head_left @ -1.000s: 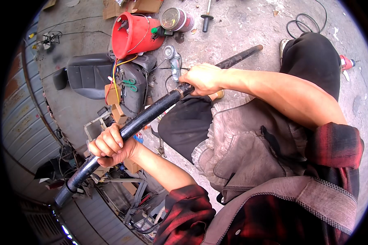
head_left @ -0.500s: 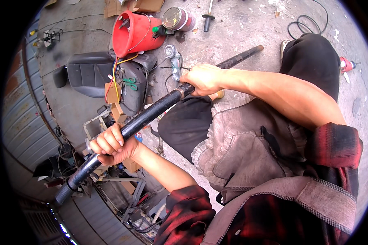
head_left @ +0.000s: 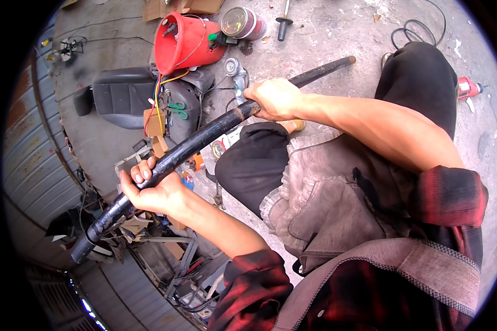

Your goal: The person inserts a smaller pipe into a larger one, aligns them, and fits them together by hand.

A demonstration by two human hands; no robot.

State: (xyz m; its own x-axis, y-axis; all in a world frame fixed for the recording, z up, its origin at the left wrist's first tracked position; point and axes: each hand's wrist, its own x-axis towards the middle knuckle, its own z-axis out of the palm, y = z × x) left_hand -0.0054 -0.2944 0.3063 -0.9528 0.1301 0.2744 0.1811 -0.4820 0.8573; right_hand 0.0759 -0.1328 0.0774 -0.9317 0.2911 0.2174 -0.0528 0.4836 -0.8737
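The long black pipe [head_left: 204,138] runs diagonally above the person's knees, far end pointing upper right. Below it, the left hand [head_left: 152,190] is closed around it; the right hand [head_left: 276,99] grips near the red bucket [head_left: 185,41].

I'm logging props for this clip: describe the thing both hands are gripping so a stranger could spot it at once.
Start at the red plastic bucket on the concrete floor. Just below it, a long black rubber-covered bar runs diagonally across the person's lap, left hand low, right hand high. It is by far the longest item, far bigger than the scattered small tools.
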